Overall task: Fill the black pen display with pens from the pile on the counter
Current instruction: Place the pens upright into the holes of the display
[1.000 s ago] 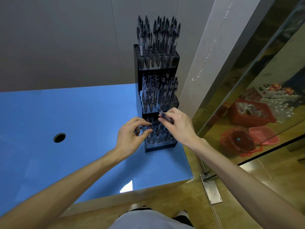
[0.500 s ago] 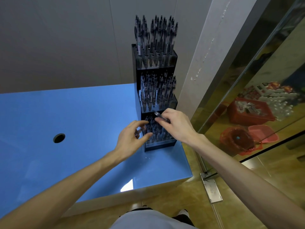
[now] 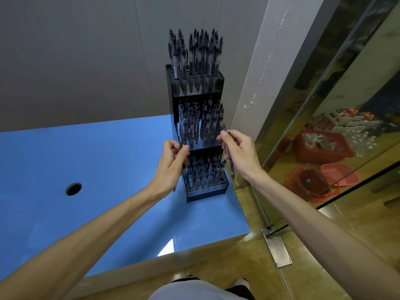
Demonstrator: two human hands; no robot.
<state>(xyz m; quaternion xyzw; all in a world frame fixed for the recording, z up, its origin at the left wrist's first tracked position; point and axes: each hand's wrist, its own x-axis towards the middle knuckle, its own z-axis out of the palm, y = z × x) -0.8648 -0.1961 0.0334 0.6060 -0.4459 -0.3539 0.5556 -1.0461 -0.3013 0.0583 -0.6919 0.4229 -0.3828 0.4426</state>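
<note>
Both hands (image 3: 173, 161) (image 3: 240, 154) have risen — each pinching a slim pen (image 3: 227, 152) beside the black tiered display (image 3: 206, 191).

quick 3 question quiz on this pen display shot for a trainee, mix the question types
1. True or false: the right hand holds a pen.
2. How many tiers does the black pen display have? A) two B) three C) five
3. Fill in: the display stands on the ____ counter, near its right edge.

Key: 1 true. 2 B. 3 blue. Note also that the left hand pinches a pen beside the middle tier.
</note>
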